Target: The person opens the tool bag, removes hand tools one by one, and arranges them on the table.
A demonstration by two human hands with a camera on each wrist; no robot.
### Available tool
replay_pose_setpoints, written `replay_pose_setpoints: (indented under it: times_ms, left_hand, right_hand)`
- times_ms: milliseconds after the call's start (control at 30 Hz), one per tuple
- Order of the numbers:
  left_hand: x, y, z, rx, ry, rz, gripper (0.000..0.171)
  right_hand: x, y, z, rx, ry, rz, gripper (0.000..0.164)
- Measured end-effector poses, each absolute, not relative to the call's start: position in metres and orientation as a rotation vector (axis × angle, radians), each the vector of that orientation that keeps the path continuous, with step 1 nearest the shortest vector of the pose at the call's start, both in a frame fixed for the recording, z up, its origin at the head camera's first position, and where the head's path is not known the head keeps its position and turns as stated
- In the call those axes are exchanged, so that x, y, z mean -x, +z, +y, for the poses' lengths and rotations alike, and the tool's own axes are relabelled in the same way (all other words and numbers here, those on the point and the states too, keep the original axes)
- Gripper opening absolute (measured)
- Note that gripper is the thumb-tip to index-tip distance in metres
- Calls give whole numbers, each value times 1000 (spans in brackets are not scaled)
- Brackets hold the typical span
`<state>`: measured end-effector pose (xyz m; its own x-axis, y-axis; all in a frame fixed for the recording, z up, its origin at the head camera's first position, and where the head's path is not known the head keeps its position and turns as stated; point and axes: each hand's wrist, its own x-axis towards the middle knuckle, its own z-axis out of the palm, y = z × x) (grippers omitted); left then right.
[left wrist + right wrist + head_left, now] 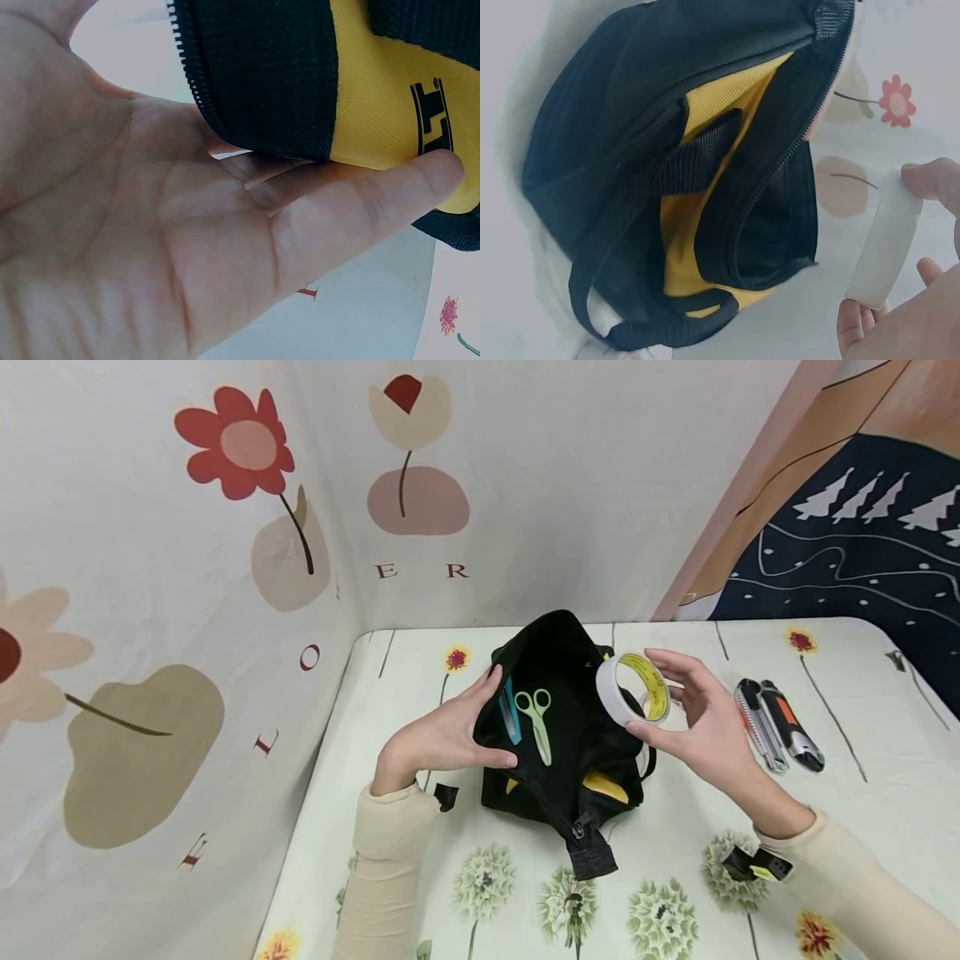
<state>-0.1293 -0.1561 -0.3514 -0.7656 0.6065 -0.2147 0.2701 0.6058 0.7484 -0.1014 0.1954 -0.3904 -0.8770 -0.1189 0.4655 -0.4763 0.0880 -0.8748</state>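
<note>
A black and yellow zip tool bag (551,810) stands with its mouth spread. Green-handled scissors (536,718) and a blue utility knife (510,710) lie inside it. At the bag's left rim my left hand (442,727) grips the edge between thumb and fingers; in the left wrist view, one finger (367,202) lies along the yellow outer side. My right hand (697,710) holds a roll of white tape (611,692) with a yellow core by its rim, above the right side of the mouth. The roll's white outer band (885,240) shows in the right wrist view.
Two more utility knives lie side by side right of the bag: a grey one (761,727) and a black and orange one (791,727). A flower-patterned cloth (420,877) covers the table. Printed fabric walls (525,568) rise behind and at the left.
</note>
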Motion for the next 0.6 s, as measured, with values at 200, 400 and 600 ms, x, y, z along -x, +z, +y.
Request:
replay_pose_setpoints:
  times_ms: [200,400,600]
  left_hand:
    - [130,-352,-156,-699,1006,2380,122]
    - [130,-353,-156,-696,1003,2378,121]
    - [130,-353,-158,-686,995,2386,122]
  right_hand:
    - [97,-392,211,-538,1923,-2008,87]
    - [92,-394,230,-382,1898,-2019,88]
    - [89,-398,248,-288,1905,-2003,90]
